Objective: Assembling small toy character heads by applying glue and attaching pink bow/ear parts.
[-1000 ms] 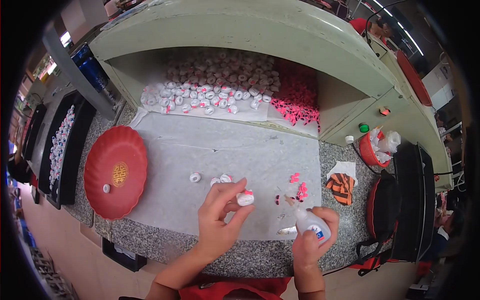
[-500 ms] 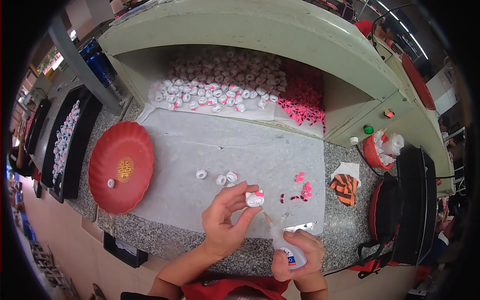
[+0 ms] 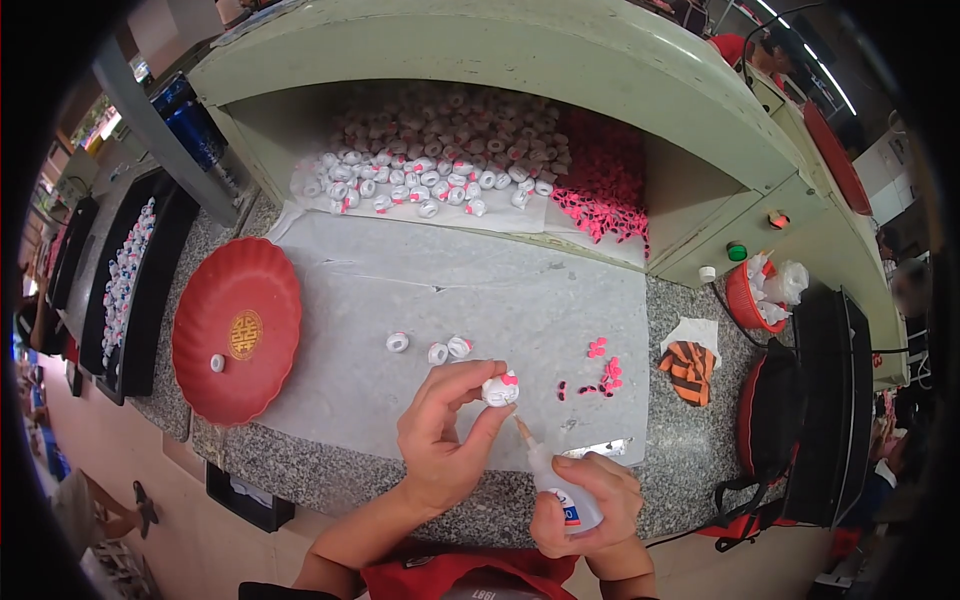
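My left hand [image 3: 440,448] pinches a small white cat-head figure [image 3: 499,394] with a pink bow between thumb and fingertips, above the front of the papered worktop. In my right hand [image 3: 606,503] is a translucent squeeze bottle [image 3: 562,486], fingers wrapped round it. Its narrow tan tip points up at the underside of the cat head; whether they touch I cannot tell. Beyond my left hand lie a few loose white pieces [image 3: 397,343] with round openings. Small pink bows [image 3: 612,370], some showing dark sides, are scattered to the right of the cat head.
A red scalloped plate [image 3: 205,385] at left bears one white piece [image 3: 218,363]. Under the pale green shelf [image 3: 480,60] are heaps of white heads [image 3: 440,150] and pink bows [image 3: 600,215]. A red basket [image 3: 741,300] and striped cloth [image 3: 688,372] sit right.
Both hands, with the cat head and bottle, have shifted slightly left in the picture, along with the whole scene. The cat head is turned a little. A passing person's leg shows at lower left.
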### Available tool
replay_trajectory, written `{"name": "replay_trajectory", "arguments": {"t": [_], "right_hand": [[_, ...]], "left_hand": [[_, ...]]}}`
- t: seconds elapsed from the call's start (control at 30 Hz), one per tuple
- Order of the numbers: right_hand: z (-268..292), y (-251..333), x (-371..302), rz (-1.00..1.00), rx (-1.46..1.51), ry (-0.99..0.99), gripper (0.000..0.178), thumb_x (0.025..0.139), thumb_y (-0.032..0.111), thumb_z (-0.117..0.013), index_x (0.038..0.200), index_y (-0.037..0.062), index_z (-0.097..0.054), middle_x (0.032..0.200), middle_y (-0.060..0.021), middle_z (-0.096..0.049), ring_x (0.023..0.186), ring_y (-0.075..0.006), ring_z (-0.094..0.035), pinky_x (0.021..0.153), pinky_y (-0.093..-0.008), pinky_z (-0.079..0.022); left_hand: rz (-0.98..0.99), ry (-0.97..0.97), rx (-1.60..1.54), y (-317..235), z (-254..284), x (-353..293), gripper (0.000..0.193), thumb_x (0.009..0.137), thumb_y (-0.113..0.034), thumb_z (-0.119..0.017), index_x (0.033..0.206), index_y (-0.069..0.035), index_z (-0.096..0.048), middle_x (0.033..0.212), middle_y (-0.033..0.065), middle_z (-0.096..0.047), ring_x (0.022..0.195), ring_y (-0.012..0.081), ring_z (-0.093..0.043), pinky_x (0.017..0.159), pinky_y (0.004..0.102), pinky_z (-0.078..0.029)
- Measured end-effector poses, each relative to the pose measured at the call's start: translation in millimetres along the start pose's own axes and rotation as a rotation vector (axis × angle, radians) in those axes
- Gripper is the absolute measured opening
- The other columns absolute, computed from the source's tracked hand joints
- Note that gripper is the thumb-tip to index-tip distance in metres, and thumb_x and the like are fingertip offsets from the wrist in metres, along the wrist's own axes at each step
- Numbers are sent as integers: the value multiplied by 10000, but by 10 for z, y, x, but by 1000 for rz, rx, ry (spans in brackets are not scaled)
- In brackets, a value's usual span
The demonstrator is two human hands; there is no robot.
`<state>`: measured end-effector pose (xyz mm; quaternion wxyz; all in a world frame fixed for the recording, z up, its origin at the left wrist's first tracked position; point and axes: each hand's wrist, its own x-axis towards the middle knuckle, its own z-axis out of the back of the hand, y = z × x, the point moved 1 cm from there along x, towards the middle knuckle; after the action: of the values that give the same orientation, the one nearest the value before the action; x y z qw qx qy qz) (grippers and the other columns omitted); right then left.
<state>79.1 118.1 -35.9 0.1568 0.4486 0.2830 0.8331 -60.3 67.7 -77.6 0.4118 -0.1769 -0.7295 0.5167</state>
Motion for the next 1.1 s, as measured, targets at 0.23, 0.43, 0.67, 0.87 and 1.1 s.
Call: {"name": "replay_trajectory", "arguments": {"t": [0.23,0.43,0.67,0.87,1.1], "right_hand": [[-17,-20,-20,-5,-8,1,401,583,30,-645,971,-7,-551,635,-56,-563,409,-147,-479,389,-235,-381],[-21,-6,-12,-2,-10,23,397,584,32,-647,967,-10,-549,641,-57,-563,414,-146,-479,392,-237,-381],[-25,-4,-18,-2,-32,16,391,588,32,-648,964,-12,-549,656,-57,-569,415,-148,-483,388,-237,-382],[-36,-23,-27,14,-38,0,401,586,32,-651,971,-9,-547,669,-53,-574,415,-146,-482,387,-238,-382],[-33,-13,-30,6,-40,9,406,595,33,-654,984,1,-542,667,-52,-569,416,-144,-480,389,-241,-383]], "left_hand": [[-17,35,65,15,25,-14,390,711,171,-563,1077,52,-502,1074,170,-493,988,225,-541,811,303,-492],[-10,33,70,3,16,-14,372,714,162,-570,1064,50,-508,1072,165,-492,990,222,-539,814,301,-487],[-1,24,68,5,12,-12,369,709,164,-571,1056,52,-514,1070,160,-493,974,211,-538,812,298,-483],[1,10,75,14,14,-19,366,707,162,-578,1051,51,-519,1064,153,-492,967,202,-536,812,296,-479],[-5,9,86,15,6,-17,363,707,159,-584,1048,50,-523,1058,145,-490,948,189,-538,802,288,-476]]}}
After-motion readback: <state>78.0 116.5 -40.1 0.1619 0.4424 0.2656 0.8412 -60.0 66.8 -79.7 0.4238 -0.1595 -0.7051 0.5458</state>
